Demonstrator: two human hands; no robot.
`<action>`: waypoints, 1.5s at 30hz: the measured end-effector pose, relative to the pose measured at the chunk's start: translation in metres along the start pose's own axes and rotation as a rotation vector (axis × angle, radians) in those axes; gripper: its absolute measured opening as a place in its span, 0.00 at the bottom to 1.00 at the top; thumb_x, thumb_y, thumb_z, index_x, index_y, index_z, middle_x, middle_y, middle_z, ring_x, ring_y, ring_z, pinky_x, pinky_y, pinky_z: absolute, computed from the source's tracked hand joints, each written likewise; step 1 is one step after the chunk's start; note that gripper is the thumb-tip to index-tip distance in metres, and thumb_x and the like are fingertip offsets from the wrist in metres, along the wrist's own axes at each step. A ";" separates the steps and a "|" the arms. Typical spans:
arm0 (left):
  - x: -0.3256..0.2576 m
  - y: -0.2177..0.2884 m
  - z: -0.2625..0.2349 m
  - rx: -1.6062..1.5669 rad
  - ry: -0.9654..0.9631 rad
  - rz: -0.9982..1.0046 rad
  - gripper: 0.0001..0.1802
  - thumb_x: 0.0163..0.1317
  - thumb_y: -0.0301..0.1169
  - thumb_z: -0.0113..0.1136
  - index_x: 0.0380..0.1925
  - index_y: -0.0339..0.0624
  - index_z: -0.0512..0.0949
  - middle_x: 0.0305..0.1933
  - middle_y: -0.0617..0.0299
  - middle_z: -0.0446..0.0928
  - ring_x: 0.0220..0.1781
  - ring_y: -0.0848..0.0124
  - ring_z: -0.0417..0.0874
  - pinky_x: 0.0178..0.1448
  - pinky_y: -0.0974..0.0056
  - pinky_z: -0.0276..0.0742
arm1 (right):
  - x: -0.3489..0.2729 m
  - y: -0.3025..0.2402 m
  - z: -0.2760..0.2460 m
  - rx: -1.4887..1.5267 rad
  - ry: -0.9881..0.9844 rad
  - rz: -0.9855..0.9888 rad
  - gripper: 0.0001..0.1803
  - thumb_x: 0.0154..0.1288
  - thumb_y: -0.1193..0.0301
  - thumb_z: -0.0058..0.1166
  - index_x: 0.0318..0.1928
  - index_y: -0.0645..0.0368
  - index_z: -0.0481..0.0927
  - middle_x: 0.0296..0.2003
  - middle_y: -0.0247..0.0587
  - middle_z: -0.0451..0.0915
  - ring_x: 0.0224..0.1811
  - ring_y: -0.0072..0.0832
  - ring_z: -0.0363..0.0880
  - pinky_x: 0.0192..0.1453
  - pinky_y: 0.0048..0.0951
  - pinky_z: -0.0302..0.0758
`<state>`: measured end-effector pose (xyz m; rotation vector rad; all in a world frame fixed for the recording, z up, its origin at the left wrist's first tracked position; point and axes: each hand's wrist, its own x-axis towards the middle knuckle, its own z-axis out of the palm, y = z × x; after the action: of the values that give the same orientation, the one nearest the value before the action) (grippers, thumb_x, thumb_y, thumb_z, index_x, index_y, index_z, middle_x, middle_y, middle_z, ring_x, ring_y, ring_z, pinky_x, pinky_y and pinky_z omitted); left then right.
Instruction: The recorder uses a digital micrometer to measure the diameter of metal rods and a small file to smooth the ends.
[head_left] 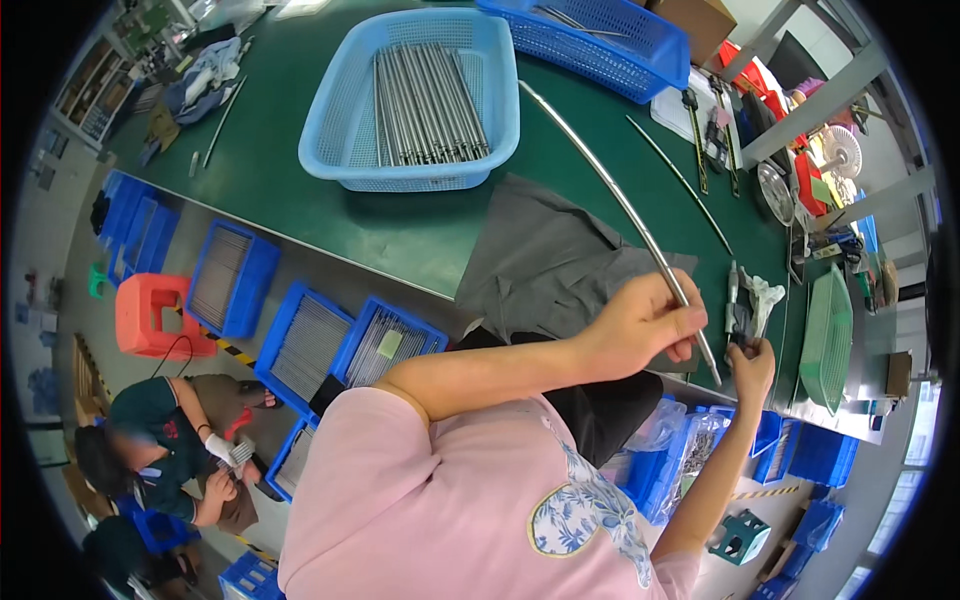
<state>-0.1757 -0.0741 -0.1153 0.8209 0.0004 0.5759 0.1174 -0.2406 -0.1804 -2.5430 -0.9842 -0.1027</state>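
Left fingers (684, 323) pinch a slim, shiny silver rod (626, 203) near the tabletop (420, 240) edge. Right fingers (741, 354) curl; their grip I cannot tell.

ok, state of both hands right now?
Left hand: closed, holding a metal rod.
Right hand: fingers at a dark-and-silver tool; gripping or only touching, cannot be told.

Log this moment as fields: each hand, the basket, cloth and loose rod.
Left hand: gripping a long metal rod
Right hand: at a slim handheld tool; grip unclear
Light blue basket: metal rods side by side inside
Gray cloth: crumpled on the green bench
Loose thin rod: lying on the bench, right of the held one
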 end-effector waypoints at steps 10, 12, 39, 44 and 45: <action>-0.022 0.005 -0.020 0.074 0.059 0.029 0.05 0.65 0.28 0.52 0.36 0.36 0.71 0.33 0.60 0.74 0.31 0.76 0.76 0.36 0.71 0.75 | -0.006 -0.047 -0.029 -0.087 -0.108 0.198 0.19 0.37 0.69 0.61 0.31 0.64 0.72 0.22 0.44 0.74 0.24 0.35 0.74 0.30 0.35 0.71; -0.023 0.011 -0.022 0.071 0.073 0.016 0.06 0.65 0.28 0.52 0.35 0.36 0.71 0.33 0.60 0.74 0.30 0.76 0.76 0.36 0.71 0.75 | -0.017 -0.071 -0.036 -0.156 0.006 0.101 0.16 0.39 0.73 0.56 0.32 0.62 0.68 0.24 0.52 0.74 0.30 0.50 0.74 0.35 0.41 0.70; -0.001 0.019 -0.004 0.163 -0.314 -0.045 0.07 0.65 0.28 0.51 0.35 0.33 0.70 0.34 0.49 0.74 0.28 0.69 0.78 0.35 0.68 0.76 | -0.123 -0.151 -0.066 2.153 -0.360 0.253 0.31 0.57 0.59 0.35 0.49 0.79 0.66 0.37 0.57 0.74 0.16 0.31 0.72 0.19 0.25 0.73; 0.003 0.016 0.002 0.194 -0.328 -0.121 0.07 0.64 0.28 0.52 0.34 0.33 0.70 0.34 0.49 0.73 0.28 0.68 0.78 0.34 0.68 0.76 | -0.128 -0.166 -0.074 2.257 -0.206 0.204 0.37 0.62 0.45 0.33 0.42 0.75 0.71 0.33 0.57 0.75 0.16 0.29 0.71 0.16 0.22 0.69; 0.003 0.016 0.002 0.205 -0.312 -0.126 0.08 0.64 0.28 0.52 0.34 0.33 0.70 0.34 0.49 0.73 0.28 0.68 0.78 0.34 0.68 0.76 | -0.127 -0.169 -0.077 2.253 -0.192 0.224 0.41 0.63 0.39 0.31 0.40 0.73 0.73 0.30 0.56 0.75 0.16 0.27 0.71 0.14 0.20 0.67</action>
<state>-0.1805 -0.0656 -0.1022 1.0965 -0.1758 0.3273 -0.0830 -0.2382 -0.0784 -0.4876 -0.2416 0.8123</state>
